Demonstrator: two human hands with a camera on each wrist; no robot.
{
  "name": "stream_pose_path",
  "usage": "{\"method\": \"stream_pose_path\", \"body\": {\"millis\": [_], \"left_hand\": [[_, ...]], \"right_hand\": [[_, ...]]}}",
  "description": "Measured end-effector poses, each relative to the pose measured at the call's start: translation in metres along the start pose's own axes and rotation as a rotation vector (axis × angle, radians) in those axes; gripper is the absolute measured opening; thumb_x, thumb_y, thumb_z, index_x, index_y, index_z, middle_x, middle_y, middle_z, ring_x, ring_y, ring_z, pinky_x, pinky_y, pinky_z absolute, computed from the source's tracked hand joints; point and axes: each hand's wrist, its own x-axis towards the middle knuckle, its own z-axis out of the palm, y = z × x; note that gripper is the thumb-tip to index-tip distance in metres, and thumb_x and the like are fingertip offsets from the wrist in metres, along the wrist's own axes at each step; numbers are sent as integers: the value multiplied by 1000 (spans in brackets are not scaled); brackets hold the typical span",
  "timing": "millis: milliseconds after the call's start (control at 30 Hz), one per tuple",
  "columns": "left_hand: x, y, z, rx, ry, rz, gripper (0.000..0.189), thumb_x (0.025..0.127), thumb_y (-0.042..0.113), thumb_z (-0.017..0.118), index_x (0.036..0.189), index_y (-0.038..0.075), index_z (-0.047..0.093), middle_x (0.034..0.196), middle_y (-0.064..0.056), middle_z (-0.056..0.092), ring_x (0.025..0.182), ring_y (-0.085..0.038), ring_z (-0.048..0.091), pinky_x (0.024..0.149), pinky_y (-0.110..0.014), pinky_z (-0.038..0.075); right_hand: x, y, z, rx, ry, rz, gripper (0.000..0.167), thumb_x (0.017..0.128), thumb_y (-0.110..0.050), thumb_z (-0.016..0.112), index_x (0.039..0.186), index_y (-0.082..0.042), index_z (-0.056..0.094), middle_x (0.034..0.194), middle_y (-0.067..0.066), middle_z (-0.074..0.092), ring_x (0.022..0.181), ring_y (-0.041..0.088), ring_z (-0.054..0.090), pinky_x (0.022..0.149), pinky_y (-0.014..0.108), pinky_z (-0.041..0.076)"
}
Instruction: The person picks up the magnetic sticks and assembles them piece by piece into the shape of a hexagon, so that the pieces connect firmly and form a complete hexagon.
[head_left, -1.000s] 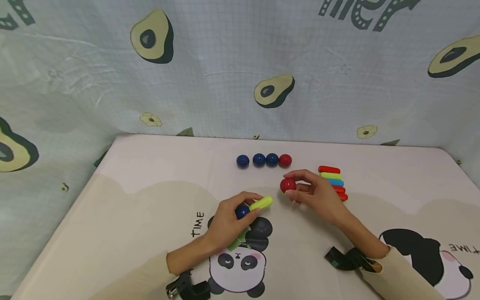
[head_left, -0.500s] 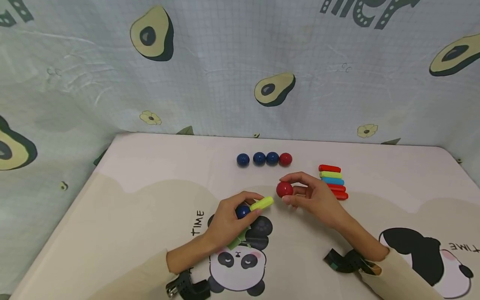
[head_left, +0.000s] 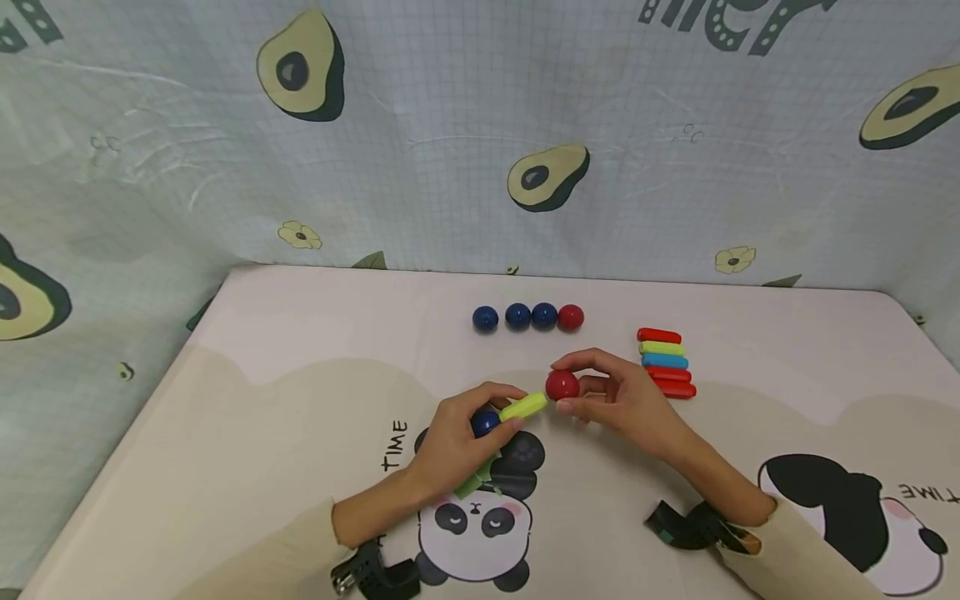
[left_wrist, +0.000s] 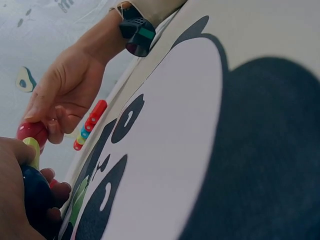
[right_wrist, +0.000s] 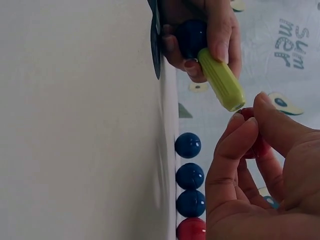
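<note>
My left hand (head_left: 462, 437) holds a blue ball (head_left: 485, 422) with a yellow-green stick (head_left: 523, 407) joined to it or touching it; the stick points up and right toward the other hand. In the right wrist view the stick (right_wrist: 222, 82) is ribbed, with a blunt free end. My right hand (head_left: 626, 398) pinches a red ball (head_left: 562, 385) between thumb and fingers. That ball sits right at the stick's free end; whether they touch, I cannot tell. In the left wrist view the red ball (left_wrist: 33, 131) overlaps the end of the stick.
At the back of the table (head_left: 300, 333) stand several balls in a row: blue balls (head_left: 518, 317) and a red ball (head_left: 571, 317) on the right. A stack of coloured sticks (head_left: 665, 362), red, yellow-green and blue, lies behind my right hand. A patterned sheet (head_left: 420, 108) hangs behind.
My right hand has moved left and slightly toward me with the red ball, bringing it up to the stick's end. The left hand has stayed nearly still.
</note>
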Motion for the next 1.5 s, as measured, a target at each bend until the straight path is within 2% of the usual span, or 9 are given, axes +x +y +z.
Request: {"method": "stream_pose_path", "body": {"millis": [433, 567, 800, 933, 1033, 1167, 1367, 1500], "left_hand": [[0, -1, -1, 8, 1, -6, 30, 88, 13, 69, 117, 14, 64, 94, 5, 63, 86, -12, 57, 75, -25, 48], [1, -1, 0, -33, -12, -19, 32, 88, 14, 70, 119, 12, 63, 93, 3, 64, 83, -12, 60, 76, -26, 50], [2, -1, 0, -180, -89, -38, 40, 89, 9, 68, 127, 5, 54, 93, -6, 66, 76, -18, 66, 72, -26, 53], [2, -1, 0, -248, -103, -59, 42, 89, 6, 67, 128, 8, 51, 92, -8, 65, 72, -22, 68, 72, -28, 54], [2, -2, 0, -264, -107, -70, 41, 90, 6, 65, 129, 10, 50, 91, -11, 65, 70, -22, 69, 80, -28, 52], [2, -1, -1, -272, -120, -88, 43, 92, 8, 64, 131, 13, 49, 92, -11, 64, 69, -21, 69, 89, -30, 48], [2, 0, -3, -277, -134, -79, 46, 93, 8, 62, 137, 14, 47, 95, -13, 64, 69, -22, 69, 87, -28, 48], [2, 0, -4, -277, -128, -83, 49, 94, 8, 61, 140, 11, 46, 92, -16, 66, 71, -22, 70, 86, -27, 49]], "right_hand": [[1, 0, 2, 6, -27, 20, 43, 83, -16, 75, 123, -14, 58, 113, 7, 60, 86, 26, 64, 68, 35, 55], [0, -1, 3, 5, -11, 17, 42, 84, -16, 75, 123, -14, 59, 113, 7, 60, 84, 26, 64, 68, 35, 56], [-1, -5, 10, -12, -15, 33, 41, 85, -20, 74, 124, -16, 60, 104, 7, 63, 80, 25, 63, 66, 33, 54], [-1, -5, 13, -44, -26, -4, 41, 87, -18, 72, 126, -15, 61, 110, 6, 60, 82, 24, 63, 67, 31, 54], [0, -5, 15, -51, -35, -46, 40, 88, -13, 70, 127, -15, 61, 118, 5, 56, 89, 22, 63, 73, 31, 55], [0, -5, 15, -42, -46, -56, 42, 88, -7, 68, 129, -15, 59, 117, 4, 59, 93, 20, 64, 79, 30, 53], [1, -7, 13, 16, -98, -50, 43, 90, -1, 64, 132, -9, 56, 122, 10, 60, 95, 21, 66, 84, 30, 52], [1, -7, 5, -117, -28, -59, 38, 90, -6, 66, 126, -12, 60, 115, 9, 63, 87, 19, 67, 77, 28, 54]]}}
